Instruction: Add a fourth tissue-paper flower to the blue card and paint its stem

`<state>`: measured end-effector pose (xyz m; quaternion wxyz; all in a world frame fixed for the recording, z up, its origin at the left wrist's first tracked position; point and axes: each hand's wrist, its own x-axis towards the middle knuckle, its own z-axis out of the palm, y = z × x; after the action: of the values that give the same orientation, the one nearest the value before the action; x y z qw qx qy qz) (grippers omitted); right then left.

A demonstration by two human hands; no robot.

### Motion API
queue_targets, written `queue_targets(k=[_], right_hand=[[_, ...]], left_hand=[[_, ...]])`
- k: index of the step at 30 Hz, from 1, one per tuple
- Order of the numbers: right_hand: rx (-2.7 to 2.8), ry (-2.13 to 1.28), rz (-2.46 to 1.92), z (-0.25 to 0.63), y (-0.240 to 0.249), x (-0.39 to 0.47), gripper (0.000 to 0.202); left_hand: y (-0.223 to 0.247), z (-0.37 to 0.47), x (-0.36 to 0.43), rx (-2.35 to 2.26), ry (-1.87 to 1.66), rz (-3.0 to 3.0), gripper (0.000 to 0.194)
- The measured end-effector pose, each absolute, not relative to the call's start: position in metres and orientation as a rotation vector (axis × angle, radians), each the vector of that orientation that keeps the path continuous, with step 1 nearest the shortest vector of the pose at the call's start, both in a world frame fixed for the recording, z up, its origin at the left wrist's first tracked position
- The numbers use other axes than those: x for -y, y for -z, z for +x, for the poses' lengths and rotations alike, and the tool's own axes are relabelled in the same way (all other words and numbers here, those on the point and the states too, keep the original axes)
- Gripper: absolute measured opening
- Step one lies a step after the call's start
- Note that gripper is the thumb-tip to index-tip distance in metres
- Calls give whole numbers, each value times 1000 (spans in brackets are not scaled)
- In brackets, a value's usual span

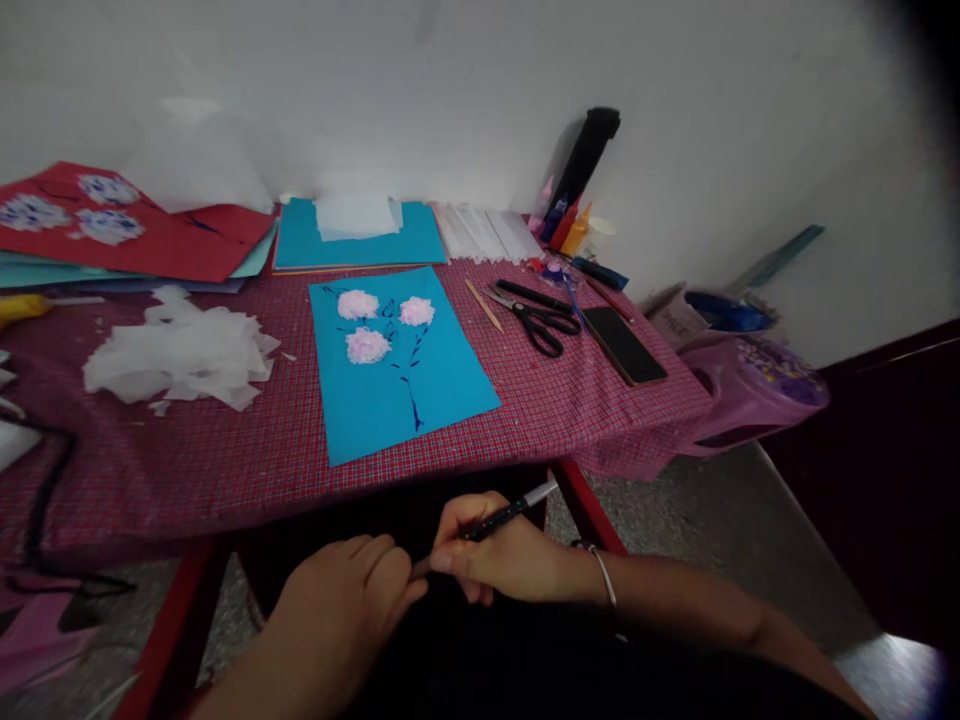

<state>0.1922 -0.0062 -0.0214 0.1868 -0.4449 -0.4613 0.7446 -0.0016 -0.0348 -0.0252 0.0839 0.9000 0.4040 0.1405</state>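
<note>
My right hand (499, 550) is closed in a pinch around a slim pen (499, 520) with a speckled black barrel and a silver upper end. My left hand (349, 600) is closed around the pen's lower end, so its tip is hidden. Both hands are in front of the table's near edge, over my dark clothing. Beyond them on the table lies a blue sheet (405, 400) with pinkish-white blossoms (367, 345) and dark blue painted stems and leaves (414, 405).
Torn white paper (187, 350) lies left of the sheet. To the right are black scissors (541, 325), a wooden stick (484, 305), a phone (624, 345) and paint bottles (576, 232). A red sheet (187, 240) sits at the back left. Pink bins (750, 400) stand beside the table.
</note>
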Motion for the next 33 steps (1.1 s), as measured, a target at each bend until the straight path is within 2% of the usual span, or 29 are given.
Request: queue_targets(k=[4,7,15,20,24,28,30,33], right_hand=[[1247,-2085,-1265,199,27,5,16],[1125,-1978,-1247,205,31,0,16],[1016,-2095,-1037,203,42,-4,23],[978,-2107,-917,201,49,-5,31],[1038,-2033,-967,199,50,-6,36],[1283,-1897,-1068,198,45,-5,46],[1382,-1848,-1077,197,41,-5,49],[1485,-1790,-1063,194,37,-6,50]], left_hand=[[24,-11,45,-1228,-352,1987,46],[21,-20,47,-1249,-406,1768,53],[27,-18,41,-1316,-406,1615,46],[37,-21,42,-1280,-449,1505,33],[41,-23,40,-1183,-529,1408,21],[39,-20,33,-1095,-585,1307,28],[31,-15,26,-1151,-540,1296,29],[14,-1,13,-1222,-413,1451,22]])
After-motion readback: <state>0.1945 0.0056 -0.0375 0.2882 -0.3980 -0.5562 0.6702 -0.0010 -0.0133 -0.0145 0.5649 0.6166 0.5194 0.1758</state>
